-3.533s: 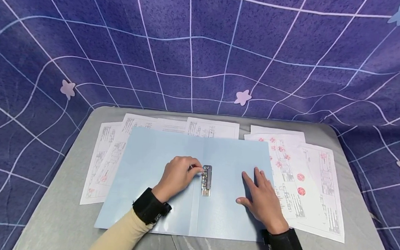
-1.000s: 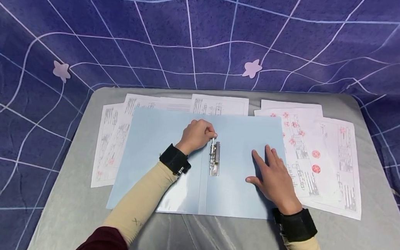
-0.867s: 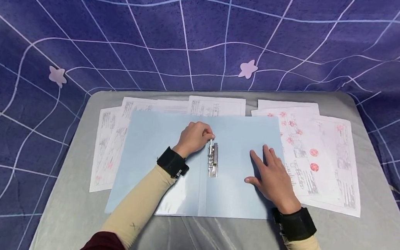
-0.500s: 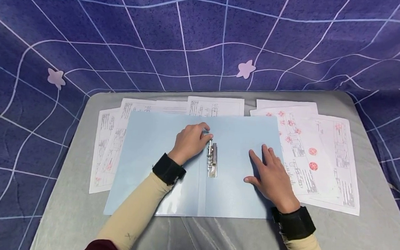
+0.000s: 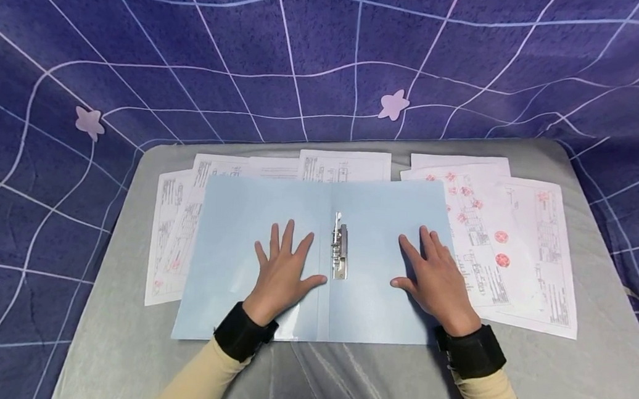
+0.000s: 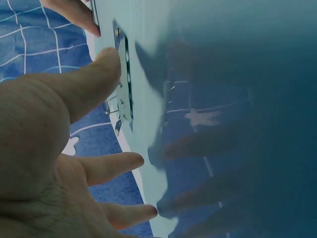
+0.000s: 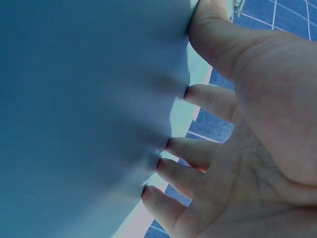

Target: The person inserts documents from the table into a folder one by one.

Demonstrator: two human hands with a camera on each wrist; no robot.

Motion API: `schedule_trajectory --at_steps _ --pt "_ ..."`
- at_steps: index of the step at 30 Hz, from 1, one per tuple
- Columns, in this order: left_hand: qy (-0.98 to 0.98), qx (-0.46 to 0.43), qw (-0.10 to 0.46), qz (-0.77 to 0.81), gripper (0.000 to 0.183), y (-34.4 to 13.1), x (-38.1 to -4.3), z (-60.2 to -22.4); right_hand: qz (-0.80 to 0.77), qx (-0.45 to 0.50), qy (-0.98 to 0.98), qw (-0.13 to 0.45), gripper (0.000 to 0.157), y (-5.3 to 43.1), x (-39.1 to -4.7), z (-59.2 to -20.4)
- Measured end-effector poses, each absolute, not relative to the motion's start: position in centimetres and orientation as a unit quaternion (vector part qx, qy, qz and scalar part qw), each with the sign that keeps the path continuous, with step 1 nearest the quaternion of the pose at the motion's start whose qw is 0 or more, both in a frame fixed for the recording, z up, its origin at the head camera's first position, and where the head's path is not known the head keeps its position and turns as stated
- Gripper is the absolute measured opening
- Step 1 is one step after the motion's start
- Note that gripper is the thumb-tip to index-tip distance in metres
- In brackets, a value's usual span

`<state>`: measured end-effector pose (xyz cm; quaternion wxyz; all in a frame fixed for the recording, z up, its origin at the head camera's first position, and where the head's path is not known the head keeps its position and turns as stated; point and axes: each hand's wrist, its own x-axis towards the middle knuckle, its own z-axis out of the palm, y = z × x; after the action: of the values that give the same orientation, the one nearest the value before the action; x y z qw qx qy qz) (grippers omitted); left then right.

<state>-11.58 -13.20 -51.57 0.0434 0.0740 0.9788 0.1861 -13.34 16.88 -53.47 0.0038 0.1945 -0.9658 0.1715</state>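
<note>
A light blue folder [image 5: 367, 314] lies spread open on the table. Beside its spine sits a metal lever clip [image 5: 340, 250], its lever [image 5: 337, 216] pointing away at the far end. My left hand [image 5: 280, 277] is spread over the left cover, fingers apart and holding nothing, the thumb close to the spine. In the left wrist view the fingertips [image 6: 141, 158] are close over the glossy cover, and the clip [image 6: 124, 84] shows past the thumb. My right hand [image 5: 436, 282] rests on the right cover; its straight fingertips [image 7: 171, 144] touch the surface.
Printed sheets [image 5: 172, 238] stick out at the left from under the folder, and more papers [image 5: 344, 164] behind it. Sheets with red stamps [image 5: 538, 258] lie at the right. A grey cloth covers the table [image 5: 106, 308]; a purple patterned curtain [image 5: 224, 50] hangs behind.
My left hand has let go of the clip's lever, drawn back toward me and spread out over the left cover. The right hand stays where it was.
</note>
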Motion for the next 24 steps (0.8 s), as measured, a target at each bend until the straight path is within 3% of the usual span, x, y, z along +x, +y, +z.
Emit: schedule_trajectory --at_steps 11,24 --pt "0.976 0.072 0.060 0.196 0.113 -13.4 -10.3 -52.6 0.175 0.199 -0.964 0.005 0.083 16.7 -13.5 -53.2" --pt "0.973 0.076 0.070 0.205 0.112 -13.7 -10.1 -53.0 0.167 0.208 -0.964 0.014 0.085 16.7 -13.2 -52.8"
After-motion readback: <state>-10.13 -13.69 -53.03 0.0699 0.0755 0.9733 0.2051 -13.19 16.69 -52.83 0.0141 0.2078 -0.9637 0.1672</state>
